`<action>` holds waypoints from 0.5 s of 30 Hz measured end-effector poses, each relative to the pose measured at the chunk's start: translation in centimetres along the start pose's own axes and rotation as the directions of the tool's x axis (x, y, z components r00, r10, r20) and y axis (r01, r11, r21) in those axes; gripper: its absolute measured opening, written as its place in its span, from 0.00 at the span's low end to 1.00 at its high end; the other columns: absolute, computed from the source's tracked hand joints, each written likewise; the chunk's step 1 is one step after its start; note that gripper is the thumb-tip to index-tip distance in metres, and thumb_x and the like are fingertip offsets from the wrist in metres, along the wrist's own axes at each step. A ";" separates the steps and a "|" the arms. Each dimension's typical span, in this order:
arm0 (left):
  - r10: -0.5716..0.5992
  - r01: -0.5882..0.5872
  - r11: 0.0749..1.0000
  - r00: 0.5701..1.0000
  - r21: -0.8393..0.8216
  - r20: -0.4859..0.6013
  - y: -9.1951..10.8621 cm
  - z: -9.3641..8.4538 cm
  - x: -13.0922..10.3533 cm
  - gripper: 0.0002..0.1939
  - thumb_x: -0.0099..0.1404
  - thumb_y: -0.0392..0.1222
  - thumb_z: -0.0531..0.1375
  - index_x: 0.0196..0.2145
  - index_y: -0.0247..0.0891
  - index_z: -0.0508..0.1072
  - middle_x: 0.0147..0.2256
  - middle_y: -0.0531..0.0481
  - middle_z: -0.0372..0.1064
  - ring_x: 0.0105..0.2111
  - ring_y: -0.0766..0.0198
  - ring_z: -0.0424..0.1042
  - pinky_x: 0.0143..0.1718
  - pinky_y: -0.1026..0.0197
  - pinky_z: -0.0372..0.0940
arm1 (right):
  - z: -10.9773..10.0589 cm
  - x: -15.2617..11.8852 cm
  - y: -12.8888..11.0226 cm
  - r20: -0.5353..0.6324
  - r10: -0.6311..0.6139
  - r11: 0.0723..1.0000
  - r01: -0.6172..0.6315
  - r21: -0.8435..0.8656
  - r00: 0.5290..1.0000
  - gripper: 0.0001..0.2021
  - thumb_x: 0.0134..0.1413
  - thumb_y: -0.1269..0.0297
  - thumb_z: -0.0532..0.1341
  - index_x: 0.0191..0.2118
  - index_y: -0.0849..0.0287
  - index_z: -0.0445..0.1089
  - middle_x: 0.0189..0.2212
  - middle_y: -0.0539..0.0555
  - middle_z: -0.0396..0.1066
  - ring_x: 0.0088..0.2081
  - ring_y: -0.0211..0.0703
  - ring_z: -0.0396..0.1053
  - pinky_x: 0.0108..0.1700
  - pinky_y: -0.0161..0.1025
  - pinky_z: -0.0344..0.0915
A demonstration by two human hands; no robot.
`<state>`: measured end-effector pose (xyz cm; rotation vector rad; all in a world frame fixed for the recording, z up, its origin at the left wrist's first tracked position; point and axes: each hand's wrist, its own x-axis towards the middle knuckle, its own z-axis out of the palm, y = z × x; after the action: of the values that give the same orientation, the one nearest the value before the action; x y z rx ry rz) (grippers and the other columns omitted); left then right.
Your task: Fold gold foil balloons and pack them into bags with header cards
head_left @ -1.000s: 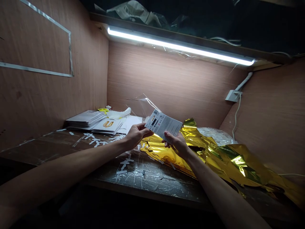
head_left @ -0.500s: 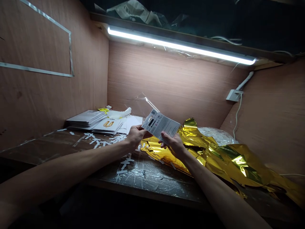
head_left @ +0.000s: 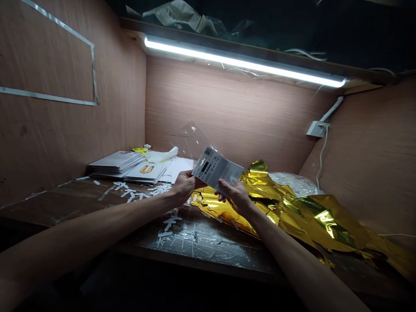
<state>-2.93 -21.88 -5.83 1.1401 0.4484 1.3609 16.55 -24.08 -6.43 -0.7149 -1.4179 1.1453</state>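
Between my hands is a grey printed card (head_left: 218,168) with a hang hole, a barcode and small text, tilted down to the right. Clear plastic film (head_left: 194,138) sticks up past its upper edge; whether the card lies inside it I cannot tell. My left hand (head_left: 185,187) pinches the card's left corner, fingers partly hidden behind. At the lower right part, my right hand (head_left: 234,194) grips it with the thumb on the printed face. Crumpled gold foil pieces (head_left: 286,210) lie under and to the right of my right hand.
Stacked white cards (head_left: 114,162) stand at the back left, beside a card with a gold U (head_left: 147,169). White paper strips (head_left: 169,222) are scattered over the dark tabletop (head_left: 208,247). Clear plastic (head_left: 294,182) lies behind the foil. A lit tube lamp (head_left: 243,63) hangs above.
The clear film behind the card has spread wider and shows more of its surface. Both hands keep their grip on the card; the whole view has shifted slightly.
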 end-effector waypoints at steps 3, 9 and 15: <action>-0.081 0.085 0.993 0.995 -0.080 0.056 -0.1 0.3 -0.2 0.08 0.63 0.30 0.59 0.36 0.31 0.79 0.40 0.37 0.81 0.49 0.49 0.79 0.57 0.44 0.71 | 0.1 0.0 -0.1 0.020 0.017 1.000 -0.017 0.015 1.000 0.21 0.51 0.50 0.73 0.38 0.63 0.71 0.22 0.55 0.76 0.18 0.38 0.71 0.18 0.30 0.63; -0.072 0.085 0.992 0.989 -0.095 0.130 -0.1 0.3 -0.4 0.11 0.63 0.28 0.57 0.40 0.30 0.79 0.42 0.36 0.80 0.52 0.48 0.76 0.59 0.45 0.69 | 0.0 0.0 0.2 0.022 0.013 1.000 -0.013 0.023 1.000 0.22 0.51 0.50 0.73 0.39 0.63 0.71 0.23 0.56 0.77 0.18 0.38 0.71 0.18 0.30 0.64; -0.051 0.045 0.998 0.986 0.042 0.156 0.9 -0.2 -0.5 0.12 0.54 0.29 0.64 0.39 0.28 0.79 0.43 0.34 0.80 0.49 0.48 0.77 0.55 0.47 0.70 | -0.5 0.1 -0.7 -0.047 -0.006 1.000 0.006 -0.020 0.999 0.22 0.49 0.50 0.74 0.37 0.63 0.71 0.21 0.56 0.76 0.16 0.37 0.69 0.16 0.30 0.61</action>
<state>-3.68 -22.47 -5.33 1.2508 0.3869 1.2150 17.13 -24.12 -5.78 -0.7465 -1.3932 1.1043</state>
